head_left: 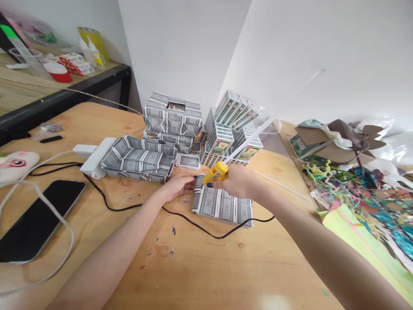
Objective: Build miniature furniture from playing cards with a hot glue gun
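Observation:
A yellow hot glue gun (215,173) is gripped in my right hand (240,181), a long clear glue stick (251,137) jutting from its back end up to the right. Its front end is over the left part of a flat panel of grey patterned playing cards (222,204). At that panel's left edge, where a card stands up or is folded, my left hand (179,187) rests with fingers curled against it; the fingertips are partly hidden. Behind my left hand is an open box built of cards (138,159), with more cards inside.
Card-covered boxes (174,116) stand at the back beside stacked card packs (222,140). A white power strip (98,157), a phone (41,219) and cables lie left. A black cord (193,224) crosses in front of the panel. Colourful craft scraps (364,193) fill the right side.

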`<move>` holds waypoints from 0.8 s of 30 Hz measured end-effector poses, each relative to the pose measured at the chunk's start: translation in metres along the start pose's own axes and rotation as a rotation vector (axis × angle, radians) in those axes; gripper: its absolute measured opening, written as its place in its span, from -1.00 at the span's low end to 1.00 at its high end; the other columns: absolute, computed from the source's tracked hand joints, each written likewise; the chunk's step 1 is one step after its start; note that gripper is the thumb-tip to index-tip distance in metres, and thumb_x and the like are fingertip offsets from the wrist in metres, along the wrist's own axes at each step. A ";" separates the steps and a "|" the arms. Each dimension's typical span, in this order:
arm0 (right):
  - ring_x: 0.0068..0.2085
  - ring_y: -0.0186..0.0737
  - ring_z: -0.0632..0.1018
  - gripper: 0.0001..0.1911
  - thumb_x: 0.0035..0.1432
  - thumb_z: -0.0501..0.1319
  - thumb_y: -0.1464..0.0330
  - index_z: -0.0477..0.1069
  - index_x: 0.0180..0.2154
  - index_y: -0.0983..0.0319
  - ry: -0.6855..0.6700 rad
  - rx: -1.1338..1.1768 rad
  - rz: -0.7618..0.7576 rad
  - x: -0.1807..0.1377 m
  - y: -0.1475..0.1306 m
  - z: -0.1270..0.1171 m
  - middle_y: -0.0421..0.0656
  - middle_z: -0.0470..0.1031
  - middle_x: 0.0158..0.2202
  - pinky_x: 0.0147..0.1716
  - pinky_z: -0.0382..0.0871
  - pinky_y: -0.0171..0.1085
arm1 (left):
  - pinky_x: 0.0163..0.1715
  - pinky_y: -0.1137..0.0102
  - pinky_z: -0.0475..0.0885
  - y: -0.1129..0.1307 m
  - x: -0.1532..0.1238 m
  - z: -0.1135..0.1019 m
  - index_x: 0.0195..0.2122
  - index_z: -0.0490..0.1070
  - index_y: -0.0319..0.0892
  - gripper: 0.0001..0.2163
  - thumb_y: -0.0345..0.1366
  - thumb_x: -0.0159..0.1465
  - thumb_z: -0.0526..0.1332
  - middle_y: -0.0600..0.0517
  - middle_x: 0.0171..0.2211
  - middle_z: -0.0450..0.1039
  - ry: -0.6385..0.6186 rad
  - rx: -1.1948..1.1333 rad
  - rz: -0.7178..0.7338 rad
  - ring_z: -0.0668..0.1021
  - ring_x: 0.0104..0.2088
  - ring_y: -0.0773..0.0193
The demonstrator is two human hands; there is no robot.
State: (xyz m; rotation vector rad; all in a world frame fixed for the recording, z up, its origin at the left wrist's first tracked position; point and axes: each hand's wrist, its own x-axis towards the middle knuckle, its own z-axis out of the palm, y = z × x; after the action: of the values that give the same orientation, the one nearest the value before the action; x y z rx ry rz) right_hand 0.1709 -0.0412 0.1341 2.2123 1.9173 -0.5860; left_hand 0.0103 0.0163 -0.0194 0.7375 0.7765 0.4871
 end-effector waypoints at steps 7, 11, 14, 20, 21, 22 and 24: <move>-0.36 -0.09 0.52 -0.60 -0.03 0.18 0.07 0.48 -0.31 0.26 -0.015 0.001 -0.006 -0.003 -0.001 0.000 -0.04 0.53 -0.36 -0.47 0.25 -0.27 | -0.31 0.38 0.44 -0.001 0.002 -0.001 -0.29 0.47 -0.26 -0.86 -0.44 0.16 0.14 -0.05 -0.38 0.56 -0.001 0.015 0.002 0.56 -0.39 0.28; -0.34 -0.09 0.52 -0.60 -0.03 0.17 0.08 0.47 -0.30 0.26 -0.008 0.008 -0.009 -0.004 0.000 0.002 -0.03 0.53 -0.34 -0.43 0.26 -0.26 | -0.31 0.39 0.44 0.000 0.002 -0.001 -0.31 0.47 -0.24 -0.87 -0.44 0.16 0.15 -0.03 -0.38 0.56 0.012 0.016 -0.002 0.56 -0.39 0.29; -0.32 -0.10 0.52 -0.60 -0.02 0.18 0.09 0.48 -0.28 0.26 -0.006 0.020 -0.017 -0.004 0.001 0.003 -0.03 0.53 -0.33 -0.40 0.27 -0.27 | -0.30 0.39 0.44 -0.001 0.002 -0.001 -0.32 0.47 -0.24 -0.88 -0.45 0.17 0.14 -0.02 -0.39 0.55 0.005 0.009 -0.002 0.56 -0.38 0.30; -0.35 -0.11 0.52 -0.60 -0.05 0.19 0.06 0.47 -0.31 0.26 -0.013 0.021 -0.017 -0.006 0.002 0.005 -0.04 0.52 -0.35 -0.44 0.25 -0.28 | -0.29 0.38 0.44 -0.001 0.003 -0.002 -0.28 0.48 -0.23 -0.85 -0.45 0.16 0.16 -0.02 -0.36 0.56 0.002 0.011 -0.001 0.55 -0.39 0.30; -0.35 -0.12 0.51 -0.60 -0.06 0.20 0.06 0.47 -0.32 0.25 -0.012 0.029 -0.018 -0.006 0.002 0.005 -0.05 0.52 -0.35 -0.45 0.25 -0.28 | -0.29 0.39 0.44 -0.001 0.002 -0.002 -0.27 0.48 -0.22 -0.85 -0.45 0.16 0.16 -0.02 -0.35 0.56 0.003 0.015 -0.001 0.55 -0.39 0.31; -0.36 -0.13 0.51 -0.61 -0.07 0.21 0.07 0.47 -0.33 0.25 -0.015 0.046 -0.022 -0.006 0.003 0.006 -0.06 0.52 -0.37 -0.46 0.24 -0.29 | -0.29 0.39 0.44 -0.001 0.002 -0.002 -0.26 0.48 -0.22 -0.84 -0.46 0.16 0.16 -0.02 -0.35 0.56 0.002 0.018 -0.004 0.55 -0.39 0.31; -0.42 -0.18 0.49 -0.65 -0.07 0.22 0.10 0.47 -0.36 0.25 -0.041 0.103 -0.032 -0.006 0.006 0.006 -0.09 0.50 -0.44 -0.49 0.23 -0.31 | -0.28 0.39 0.44 0.000 0.002 -0.001 -0.26 0.48 -0.22 -0.84 -0.46 0.17 0.15 -0.02 -0.37 0.56 -0.004 0.020 -0.011 0.55 -0.39 0.31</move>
State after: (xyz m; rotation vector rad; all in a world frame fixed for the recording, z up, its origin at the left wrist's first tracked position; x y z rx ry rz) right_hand 0.1752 -0.0497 0.1301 2.2148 1.9475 -0.7451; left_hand 0.0105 0.0176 -0.0210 0.7521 0.7820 0.4686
